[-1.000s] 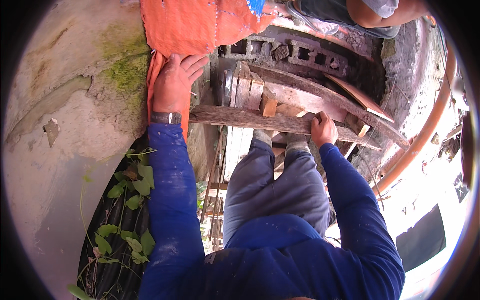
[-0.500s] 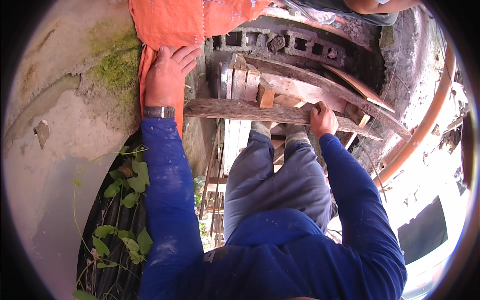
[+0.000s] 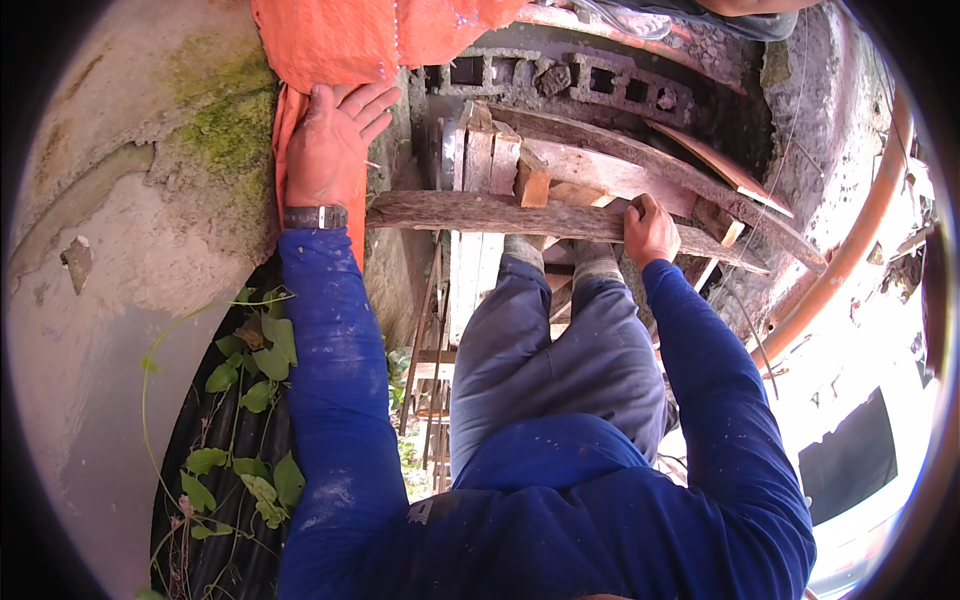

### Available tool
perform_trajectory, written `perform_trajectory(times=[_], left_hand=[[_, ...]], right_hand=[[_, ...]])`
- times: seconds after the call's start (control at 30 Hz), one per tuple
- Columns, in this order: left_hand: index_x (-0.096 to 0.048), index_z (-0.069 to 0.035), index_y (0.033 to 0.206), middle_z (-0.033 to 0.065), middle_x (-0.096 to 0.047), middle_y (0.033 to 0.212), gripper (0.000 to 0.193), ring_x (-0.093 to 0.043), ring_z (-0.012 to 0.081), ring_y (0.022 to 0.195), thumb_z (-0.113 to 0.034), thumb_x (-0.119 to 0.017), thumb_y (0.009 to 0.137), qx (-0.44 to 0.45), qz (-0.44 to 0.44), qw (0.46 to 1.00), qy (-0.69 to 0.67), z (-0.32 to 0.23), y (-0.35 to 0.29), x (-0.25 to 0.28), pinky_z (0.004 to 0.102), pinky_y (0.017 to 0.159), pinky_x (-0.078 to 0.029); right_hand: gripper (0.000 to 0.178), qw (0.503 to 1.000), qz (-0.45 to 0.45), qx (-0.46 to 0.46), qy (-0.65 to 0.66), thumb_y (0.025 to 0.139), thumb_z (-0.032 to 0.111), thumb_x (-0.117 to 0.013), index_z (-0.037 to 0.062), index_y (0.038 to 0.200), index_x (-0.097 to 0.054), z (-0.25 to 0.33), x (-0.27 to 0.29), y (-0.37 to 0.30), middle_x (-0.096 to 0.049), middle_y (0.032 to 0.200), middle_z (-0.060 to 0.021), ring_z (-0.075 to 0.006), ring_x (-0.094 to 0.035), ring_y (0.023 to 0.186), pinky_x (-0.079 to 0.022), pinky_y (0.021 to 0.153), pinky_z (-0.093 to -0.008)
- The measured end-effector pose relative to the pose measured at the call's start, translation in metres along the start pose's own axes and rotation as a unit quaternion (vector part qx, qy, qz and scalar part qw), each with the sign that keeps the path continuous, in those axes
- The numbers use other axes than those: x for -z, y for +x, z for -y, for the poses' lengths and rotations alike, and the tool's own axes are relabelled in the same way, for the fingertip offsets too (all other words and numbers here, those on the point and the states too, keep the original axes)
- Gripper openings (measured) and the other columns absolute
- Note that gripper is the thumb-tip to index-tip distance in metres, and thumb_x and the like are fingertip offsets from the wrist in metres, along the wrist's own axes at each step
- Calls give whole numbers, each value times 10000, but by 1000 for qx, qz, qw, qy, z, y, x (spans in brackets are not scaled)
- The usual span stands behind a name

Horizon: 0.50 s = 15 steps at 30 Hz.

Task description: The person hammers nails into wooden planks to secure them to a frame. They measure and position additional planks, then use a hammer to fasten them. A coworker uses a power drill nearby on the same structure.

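My left hand [image 3: 328, 150] lies flat with its fingers spread, palm up, against the lower edge of a bulging orange woven sack [image 3: 345, 45]. A strip of orange fabric [image 3: 357, 225] hangs beside the wrist, which wears a dark watch [image 3: 316, 217]. My right hand [image 3: 652, 235] is closed over the right part of a rough wooden plank [image 3: 450, 213]. That plank runs crosswise in front of my legs. A small wood block [image 3: 533, 187] touches its upper edge.
My feet are partly hidden among wooden boards [image 3: 590, 170]. Hollow concrete blocks [image 3: 630, 85] lie beyond. At left stand a mossy wall [image 3: 110, 220] and black corrugated sheeting with a vine [image 3: 205, 460]. An orange pipe [image 3: 850, 255] curves at right. Another person's arm [image 3: 745, 6] shows at top.
The orange sack has shifted slightly up and left in view, and my left hand has risen a little with it. My right hand keeps its grip on the plank.
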<state>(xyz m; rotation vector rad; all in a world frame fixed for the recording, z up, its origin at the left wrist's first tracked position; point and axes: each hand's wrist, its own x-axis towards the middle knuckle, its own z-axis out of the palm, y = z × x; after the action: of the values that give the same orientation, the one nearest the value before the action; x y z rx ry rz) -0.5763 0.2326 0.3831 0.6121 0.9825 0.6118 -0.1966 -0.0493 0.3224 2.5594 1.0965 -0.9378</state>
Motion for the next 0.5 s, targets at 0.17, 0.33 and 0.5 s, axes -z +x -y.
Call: perform_trajectory(times=[0.17, 0.33, 0.5], left_hand=[[-349, 34, 1537, 313, -364, 1590, 837, -359, 449, 1479, -645, -365, 1050, 2, 0, 1000, -4, 2, 1, 2, 548, 1223, -242], [-348, 45, 1528, 301, -385, 1579, 826, -381, 435, 1469, -634, -344, 1058, 2, -3, 1000, 2, 0, 0, 1, 531, 1219, -259], [-329, 98, 1503, 300, -410, 1557, 818, -412, 406, 1455, -603, -300, 1082, 14, -26, 1000, 10, 1, -1, 1, 517, 1217, -290]], right_hand=[[284, 1000, 12, -11, 0, 908, 335, -552, 134, 1030, -711, 2, 4, 0, -727, 1118, -137, -371, -669, 1082, -516, 928, -484], [288, 1000, 13, -10, -4, 907, 334, -553, 132, 1034, -715, 8, 5, 1, -727, 1115, -143, -377, -672, 1069, -521, 913, -490], [293, 1000, 7, 15, -6, 911, 346, -558, 122, 1028, -708, 4, 2, -1, -729, 1089, -165, -397, -677, 1041, -522, 878, -516]])
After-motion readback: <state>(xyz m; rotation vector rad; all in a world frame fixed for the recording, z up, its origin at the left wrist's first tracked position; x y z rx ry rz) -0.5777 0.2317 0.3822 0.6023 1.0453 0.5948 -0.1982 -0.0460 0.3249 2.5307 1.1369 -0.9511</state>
